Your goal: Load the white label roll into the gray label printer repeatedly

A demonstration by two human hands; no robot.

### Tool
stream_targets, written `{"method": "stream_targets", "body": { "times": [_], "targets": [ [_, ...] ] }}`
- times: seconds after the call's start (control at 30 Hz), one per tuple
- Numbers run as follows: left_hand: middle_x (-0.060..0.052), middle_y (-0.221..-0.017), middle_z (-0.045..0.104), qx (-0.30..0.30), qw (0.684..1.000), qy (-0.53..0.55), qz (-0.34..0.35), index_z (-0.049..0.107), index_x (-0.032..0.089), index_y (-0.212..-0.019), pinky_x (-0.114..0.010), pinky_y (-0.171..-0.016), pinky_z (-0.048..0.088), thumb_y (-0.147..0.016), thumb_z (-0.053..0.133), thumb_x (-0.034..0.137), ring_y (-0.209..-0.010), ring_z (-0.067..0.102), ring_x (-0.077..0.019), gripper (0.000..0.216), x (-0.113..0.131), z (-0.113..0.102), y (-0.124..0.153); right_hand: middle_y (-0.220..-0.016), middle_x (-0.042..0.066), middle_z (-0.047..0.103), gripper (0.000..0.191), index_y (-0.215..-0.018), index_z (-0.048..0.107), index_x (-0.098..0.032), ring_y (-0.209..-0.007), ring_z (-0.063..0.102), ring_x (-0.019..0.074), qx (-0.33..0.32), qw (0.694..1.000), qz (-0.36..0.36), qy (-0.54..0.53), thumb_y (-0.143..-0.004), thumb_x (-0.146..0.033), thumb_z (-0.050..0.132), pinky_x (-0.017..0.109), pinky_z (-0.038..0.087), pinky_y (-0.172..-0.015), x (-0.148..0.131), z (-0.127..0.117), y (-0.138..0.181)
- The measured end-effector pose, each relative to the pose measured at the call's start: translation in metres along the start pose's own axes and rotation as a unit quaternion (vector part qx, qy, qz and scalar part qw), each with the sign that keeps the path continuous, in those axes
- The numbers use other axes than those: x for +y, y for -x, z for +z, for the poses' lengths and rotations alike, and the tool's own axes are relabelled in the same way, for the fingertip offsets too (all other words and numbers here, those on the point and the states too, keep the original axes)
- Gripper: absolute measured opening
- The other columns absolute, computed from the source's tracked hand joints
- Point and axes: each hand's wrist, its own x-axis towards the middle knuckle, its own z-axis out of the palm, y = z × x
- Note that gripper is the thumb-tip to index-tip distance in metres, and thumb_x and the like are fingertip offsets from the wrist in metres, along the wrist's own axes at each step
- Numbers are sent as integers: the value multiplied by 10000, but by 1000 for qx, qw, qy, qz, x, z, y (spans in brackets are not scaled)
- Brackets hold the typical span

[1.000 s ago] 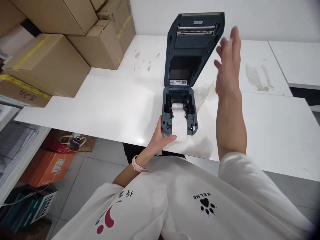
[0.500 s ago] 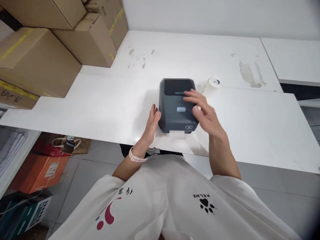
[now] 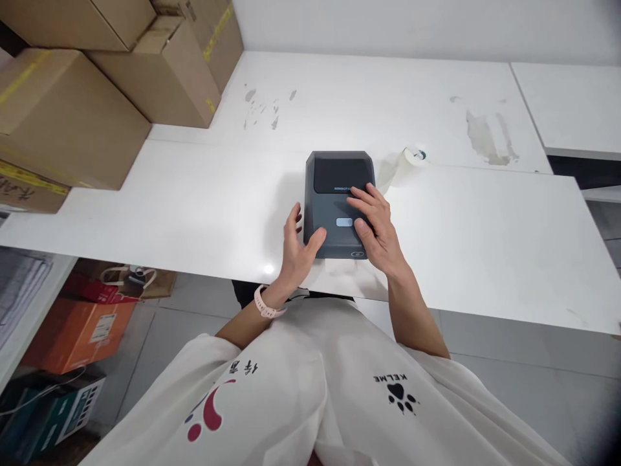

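A dark grey label printer (image 3: 330, 213) stands on the white table near its front edge, with a dark window and a pale button on top. My left hand (image 3: 297, 252) is at the printer's front left corner, thumb on the top edge and fingers apart along the left side. Across the printer's right part lies my right hand (image 3: 381, 236), fingers stretched over the top and thumb near the button. A white paper strip (image 3: 334, 264) shows below the printer's front. Behind it to the right lies a label roll (image 3: 410, 162), its paper trailing toward the printer.
Several cardboard boxes (image 3: 68, 116) are stacked at the back left of the white table (image 3: 485, 239). Grey stains mark the tabletop near the wall. Under the left side are an orange box (image 3: 77, 336), a paper bag (image 3: 160, 281) and a teal box (image 3: 58, 414).
My left thumb has moved onto the printer's top edge. My right hand has shifted slightly left and settled on the top. The paper strip at the front is now mostly out of sight.
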Motion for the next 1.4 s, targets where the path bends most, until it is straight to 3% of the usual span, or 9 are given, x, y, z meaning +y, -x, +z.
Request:
{"method": "stream_targets", "body": {
  "times": [0.07,0.2,0.33,0.5,0.7,0.97,1.17,1.27,1.4],
  "targets": [
    [-92,-1199,672,107,993,-49,18,636,251,-1143,-390,-957,510,-890,644,608,-1093,625,-233,438,-7,-3,22,-1582,30,538,437,-1472,525,-344,-1602,295,266,0,1000,17,4,-1092,-459,342,553,288,-1293,-2,0,0],
    [-8,-591,552,-80,993,5,-92,576,209,-578,-315,-615,427,-920,557,653,-600,500,-139,561,-15,-2,48,-1559,44,560,443,-1428,546,-336,-1594,312,280,8,999,31,15,-1088,-501,316,579,313,-1273,-5,1,1],
    [0,-542,575,-207,956,89,-186,635,194,-541,-290,-538,365,-850,675,604,-505,425,-95,515,-9,6,41,-1524,50,594,402,-1332,605,-318,-1583,332,274,25,999,28,2,-1083,-509,353,574,344,-1257,-6,2,1],
    [12,-492,548,-188,967,59,-160,620,195,-504,-276,-526,329,-841,698,565,-485,392,-84,506,-8,8,34,-1446,44,659,449,-1067,747,-297,-1548,390,294,33,999,4,25,-1072,-540,370,569,361,-1238,-5,2,3],
    [14,-501,555,-202,970,24,-133,626,186,-522,-260,-537,362,-876,679,565,-496,443,-86,521,-11,5,35,-1513,-42,614,428,-1099,764,-363,-1592,294,345,11,986,9,168,-1087,-467,348,688,72,-1278,-13,-2,10],
    [-9,-481,524,-75,990,68,-102,680,193,-557,-285,-519,393,-910,528,718,-484,470,-113,651,-10,-11,35,-1758,46,206,644,-1620,282,-397,-1603,227,409,65,989,-29,129,-1037,-672,281,685,251,-1226,-12,2,30],
    [-68,-1047,723,55,998,-7,15,711,248,-1087,-296,-689,517,-903,643,509,-802,636,-162,326,5,-21,-18,-1727,34,248,687,-1647,175,-374,-1622,208,346,188,972,-97,99,-1041,-691,111,613,227,-1294,-23,-26,-60],
    [-130,-1542,535,-15,997,-78,-1,514,265,-1448,-417,-981,535,-864,689,475,-1302,583,-303,645,13,-13,-49,-1692,66,338,709,-1606,272,-307,-1601,290,260,219,968,-111,42,-1036,-702,121,483,218,-1332,-20,-43,-126],
    [-114,-1700,357,-92,988,-121,-26,313,272,-1602,-563,-1210,362,-853,677,428,-1548,342,-388,848,19,1,-77,-1716,135,306,938,-1583,245,-152,-1577,343,172,169,984,-52,2,-924,-805,110,361,256,-1312,-7,-56,-193]
  ]
}}
